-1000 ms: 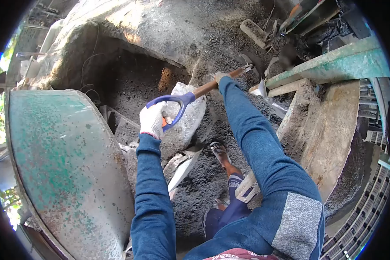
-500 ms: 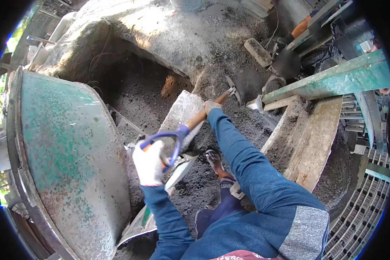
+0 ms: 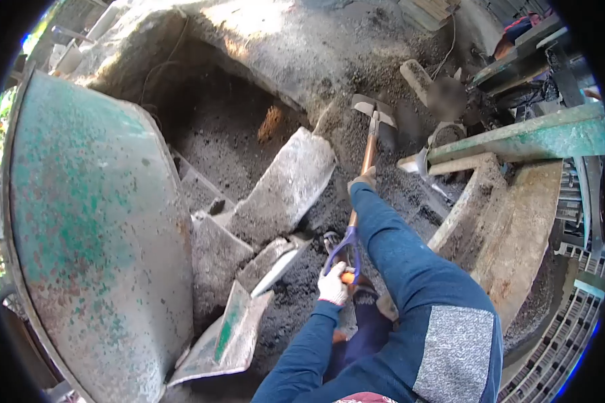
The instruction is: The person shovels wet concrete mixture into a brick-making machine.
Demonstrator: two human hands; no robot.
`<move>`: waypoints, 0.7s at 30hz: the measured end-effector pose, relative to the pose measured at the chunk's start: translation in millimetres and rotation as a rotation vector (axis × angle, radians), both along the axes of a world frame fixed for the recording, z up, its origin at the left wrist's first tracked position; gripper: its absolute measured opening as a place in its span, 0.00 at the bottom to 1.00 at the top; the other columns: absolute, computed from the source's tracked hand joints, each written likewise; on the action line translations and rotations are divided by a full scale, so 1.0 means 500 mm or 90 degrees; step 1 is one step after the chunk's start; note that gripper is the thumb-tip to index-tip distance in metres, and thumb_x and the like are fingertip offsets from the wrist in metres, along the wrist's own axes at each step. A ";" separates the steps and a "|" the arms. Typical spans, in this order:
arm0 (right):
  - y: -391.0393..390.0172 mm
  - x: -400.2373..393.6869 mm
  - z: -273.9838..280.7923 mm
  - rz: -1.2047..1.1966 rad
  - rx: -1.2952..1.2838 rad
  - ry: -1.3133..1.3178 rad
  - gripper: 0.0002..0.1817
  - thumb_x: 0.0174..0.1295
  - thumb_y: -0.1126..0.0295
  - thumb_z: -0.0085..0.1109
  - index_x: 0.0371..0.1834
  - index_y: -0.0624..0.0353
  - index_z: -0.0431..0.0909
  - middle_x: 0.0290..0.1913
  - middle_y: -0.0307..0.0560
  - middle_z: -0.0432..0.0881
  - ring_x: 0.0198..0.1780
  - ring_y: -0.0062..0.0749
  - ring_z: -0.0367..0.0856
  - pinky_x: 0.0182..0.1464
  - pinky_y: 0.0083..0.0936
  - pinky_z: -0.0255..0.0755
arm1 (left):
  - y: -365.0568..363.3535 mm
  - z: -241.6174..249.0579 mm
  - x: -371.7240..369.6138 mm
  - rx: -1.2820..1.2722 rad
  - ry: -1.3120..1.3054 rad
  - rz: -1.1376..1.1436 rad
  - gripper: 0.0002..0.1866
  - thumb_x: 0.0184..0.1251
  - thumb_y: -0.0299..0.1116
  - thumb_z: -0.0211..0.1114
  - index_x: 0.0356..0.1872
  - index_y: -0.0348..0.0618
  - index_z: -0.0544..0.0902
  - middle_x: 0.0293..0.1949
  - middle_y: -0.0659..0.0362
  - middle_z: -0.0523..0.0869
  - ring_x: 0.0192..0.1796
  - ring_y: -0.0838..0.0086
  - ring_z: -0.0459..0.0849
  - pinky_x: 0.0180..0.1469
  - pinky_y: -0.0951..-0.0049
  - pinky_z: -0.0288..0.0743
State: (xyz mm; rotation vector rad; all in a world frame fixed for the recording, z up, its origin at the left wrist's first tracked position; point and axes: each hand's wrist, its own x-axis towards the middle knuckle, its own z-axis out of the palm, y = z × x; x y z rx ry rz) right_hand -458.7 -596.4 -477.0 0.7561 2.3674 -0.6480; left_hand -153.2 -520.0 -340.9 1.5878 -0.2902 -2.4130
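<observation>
A shovel (image 3: pixel 368 156) with a wooden shaft and a purple D-handle (image 3: pixel 351 245) points away from me, its metal blade (image 3: pixel 375 111) against the dark, gravelly material at the far side. My left hand (image 3: pixel 333 285), in a white glove, is closed around the orange grip of the D-handle, close to my body. Further up, my right hand (image 3: pixel 364 178) wraps the wooden shaft below the blade. Left of the shaft lies a grey, dust-covered slab (image 3: pixel 289 185).
A large green, worn metal hopper (image 3: pixel 101 235) fills the left side. Bent metal sheets (image 3: pixel 242 329) lie beside it. On the right are a dusty metal trough (image 3: pixel 511 228), a green beam (image 3: pixel 531 141) and a slatted conveyor (image 3: pixel 551 342). A dark pit (image 3: pixel 208 127) opens ahead.
The shovel has swung from a slant to nearly straight ahead. My left hand has moved right and down with the handle; my right hand has shifted slightly right.
</observation>
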 end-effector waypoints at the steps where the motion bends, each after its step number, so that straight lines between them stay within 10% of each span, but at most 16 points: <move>1: 0.000 0.060 0.033 0.018 0.050 -0.015 0.35 0.71 0.56 0.57 0.75 0.59 0.56 0.64 0.62 0.77 0.64 0.53 0.81 0.65 0.42 0.77 | 0.004 0.011 0.054 -0.021 -0.019 -0.007 0.03 0.67 0.21 0.63 0.39 0.33 0.80 0.30 0.50 0.87 0.28 0.63 0.87 0.34 0.63 0.84; 9: 0.056 0.451 0.181 0.047 0.220 -0.093 0.15 0.78 0.66 0.45 0.62 0.57 0.68 0.54 0.56 0.83 0.61 0.53 0.84 0.58 0.40 0.84 | 0.098 0.147 0.411 -0.026 -0.159 0.014 0.04 0.61 0.17 0.63 0.36 0.31 0.82 0.26 0.50 0.86 0.26 0.63 0.86 0.33 0.66 0.84; 21: 0.441 0.999 0.134 0.141 -0.095 -0.022 0.24 0.57 0.71 0.65 0.55 0.64 0.67 0.44 0.61 0.83 0.49 0.49 0.87 0.51 0.36 0.81 | 0.333 0.340 0.913 -0.096 -0.031 0.030 0.13 0.59 0.18 0.66 0.45 0.27 0.82 0.30 0.49 0.88 0.28 0.63 0.88 0.34 0.66 0.85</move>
